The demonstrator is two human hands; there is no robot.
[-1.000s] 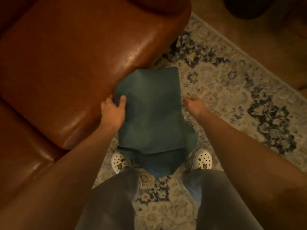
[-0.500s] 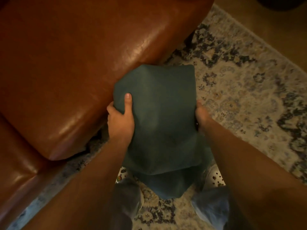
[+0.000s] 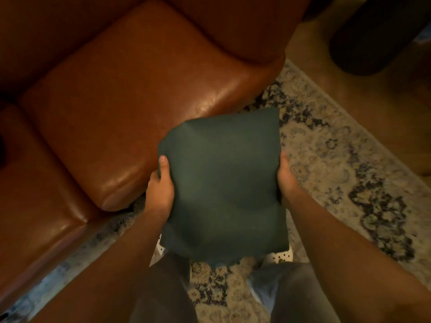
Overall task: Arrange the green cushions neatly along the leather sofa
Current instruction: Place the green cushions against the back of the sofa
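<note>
A dark green cushion hangs in the air in front of me, over the rug and just off the front edge of the brown leather sofa. My left hand grips its left side, thumb on top. My right hand grips its right side, with the fingers hidden behind the fabric. The cushion's near corners droop over my knees. No other green cushion is in view.
A patterned beige and dark blue rug covers the floor under me. My white clogs peek out below the cushion. A dark round object stands on the wooden floor at the top right.
Both hands have closed on the cushion's sides and raised it from the floor toward me. The view has tilted up, showing more of the sofa seat.
</note>
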